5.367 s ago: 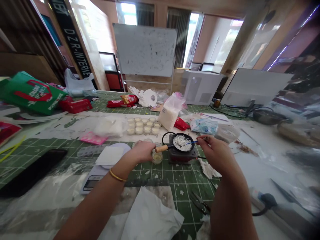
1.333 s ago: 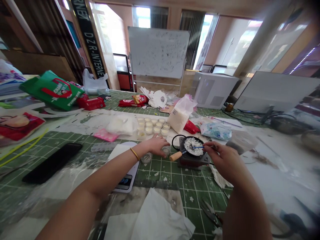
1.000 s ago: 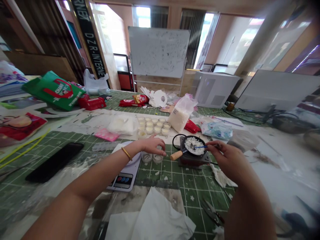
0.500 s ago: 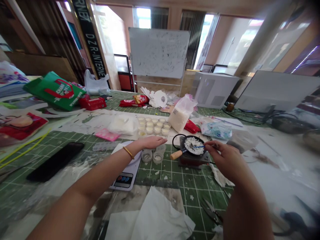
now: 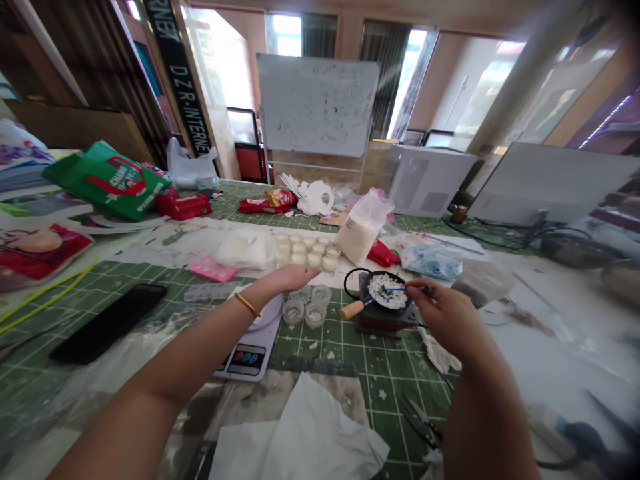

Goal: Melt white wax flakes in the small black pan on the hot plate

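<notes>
My right hand pinches a thin blue stick, whose tip is in white pellets inside a small black pan. The pan has a wooden handle and sits on a small dark hot plate. Stretched out flat and empty, my left hand hovers between the filled small cups and several clear cups. Below my left wrist is a white kitchen scale, partly covered by my arm.
A bag of white pellets stands behind the pan. White tissues lie in front, with scissors to their right. A black phone and a green bag are at the left. A cable loops beside the pan.
My left hand has drawn back slightly to the left, away from the pan. My right hand has shifted a little left, with the stick still in the pellets.
</notes>
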A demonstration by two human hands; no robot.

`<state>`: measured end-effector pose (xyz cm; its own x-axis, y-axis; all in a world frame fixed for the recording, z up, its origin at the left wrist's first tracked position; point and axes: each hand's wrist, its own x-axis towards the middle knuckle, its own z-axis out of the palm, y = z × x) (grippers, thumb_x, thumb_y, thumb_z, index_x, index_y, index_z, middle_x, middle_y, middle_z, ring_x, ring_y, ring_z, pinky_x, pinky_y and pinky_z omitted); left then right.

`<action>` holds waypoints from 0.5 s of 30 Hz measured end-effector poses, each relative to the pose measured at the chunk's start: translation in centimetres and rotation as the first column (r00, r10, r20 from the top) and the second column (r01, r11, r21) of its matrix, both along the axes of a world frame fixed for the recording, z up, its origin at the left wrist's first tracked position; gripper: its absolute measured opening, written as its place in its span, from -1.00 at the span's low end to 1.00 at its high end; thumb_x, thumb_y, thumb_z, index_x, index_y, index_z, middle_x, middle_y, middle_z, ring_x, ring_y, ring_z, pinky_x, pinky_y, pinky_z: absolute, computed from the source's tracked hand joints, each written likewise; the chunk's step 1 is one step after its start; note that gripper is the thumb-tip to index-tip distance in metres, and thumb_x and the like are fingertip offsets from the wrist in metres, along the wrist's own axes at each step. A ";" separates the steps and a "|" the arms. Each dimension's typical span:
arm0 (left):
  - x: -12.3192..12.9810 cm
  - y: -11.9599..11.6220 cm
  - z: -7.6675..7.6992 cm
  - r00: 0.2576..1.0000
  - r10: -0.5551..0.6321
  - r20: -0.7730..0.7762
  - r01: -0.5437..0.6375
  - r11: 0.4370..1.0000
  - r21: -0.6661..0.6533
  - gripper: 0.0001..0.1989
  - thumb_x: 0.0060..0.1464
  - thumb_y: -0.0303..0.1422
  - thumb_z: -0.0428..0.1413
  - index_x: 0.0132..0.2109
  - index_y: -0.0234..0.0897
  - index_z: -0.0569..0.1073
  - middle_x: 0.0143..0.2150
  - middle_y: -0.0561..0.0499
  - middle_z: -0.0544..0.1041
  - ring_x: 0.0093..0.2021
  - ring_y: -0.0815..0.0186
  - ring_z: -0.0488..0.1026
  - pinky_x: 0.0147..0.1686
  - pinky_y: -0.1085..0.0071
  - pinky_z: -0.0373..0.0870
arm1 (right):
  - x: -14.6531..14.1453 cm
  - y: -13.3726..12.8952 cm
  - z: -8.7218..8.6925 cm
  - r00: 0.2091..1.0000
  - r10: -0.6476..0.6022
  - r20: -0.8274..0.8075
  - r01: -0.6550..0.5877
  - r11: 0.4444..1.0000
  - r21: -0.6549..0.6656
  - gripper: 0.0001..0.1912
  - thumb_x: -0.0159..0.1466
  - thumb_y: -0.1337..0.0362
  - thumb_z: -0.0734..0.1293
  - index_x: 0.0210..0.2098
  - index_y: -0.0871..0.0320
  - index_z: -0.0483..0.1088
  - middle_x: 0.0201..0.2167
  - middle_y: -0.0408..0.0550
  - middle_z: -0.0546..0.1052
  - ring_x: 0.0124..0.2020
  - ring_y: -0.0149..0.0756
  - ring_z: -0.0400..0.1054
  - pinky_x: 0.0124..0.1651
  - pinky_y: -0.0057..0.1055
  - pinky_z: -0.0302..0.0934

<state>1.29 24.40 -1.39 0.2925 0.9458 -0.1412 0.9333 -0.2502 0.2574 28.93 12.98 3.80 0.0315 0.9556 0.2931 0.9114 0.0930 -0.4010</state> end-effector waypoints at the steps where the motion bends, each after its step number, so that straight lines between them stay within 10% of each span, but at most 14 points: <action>1: 0.0 0.0 0.1 1.000 -0.012 0.016 0.012 1.000 -0.017 -0.32 0.10 0.08 -0.35 -0.08 -0.31 0.45 -0.02 -0.17 0.46 -0.02 0.10 0.37 -0.10 0.31 0.27 | 0.0 -0.1 0.1 1.000 0.005 -0.010 -0.005 1.000 -0.004 -0.70 0.19 0.10 0.14 -0.28 0.07 0.43 -0.53 -0.12 0.50 -0.38 -0.20 0.36 -0.26 -0.31 0.11; 10: 0.7 -2.3 6.5 0.924 0.043 0.380 -0.044 0.999 -0.008 -0.24 0.05 0.14 -0.41 -0.02 -0.34 0.35 -0.08 -0.11 0.47 -0.21 0.23 0.43 -0.24 0.38 0.31 | 0.4 0.1 -0.1 0.997 -0.006 -0.077 0.005 1.000 -0.013 -0.68 0.21 0.09 0.13 -0.23 0.07 0.42 -0.44 -0.10 0.53 -0.32 -0.20 0.37 -0.24 -0.32 0.14; 15: 4.5 -7.1 7.6 0.937 -0.163 0.311 0.178 0.984 -0.020 -0.35 -0.04 0.17 -0.23 -0.26 -0.27 0.45 -0.24 -0.07 0.51 -0.28 0.23 0.41 -0.33 0.40 0.26 | 0.9 0.7 -0.6 0.988 -0.091 -0.122 0.102 0.991 0.082 -0.67 0.21 0.10 0.14 -0.20 0.09 0.42 -0.32 -0.05 0.54 -0.25 -0.18 0.38 -0.19 -0.30 0.14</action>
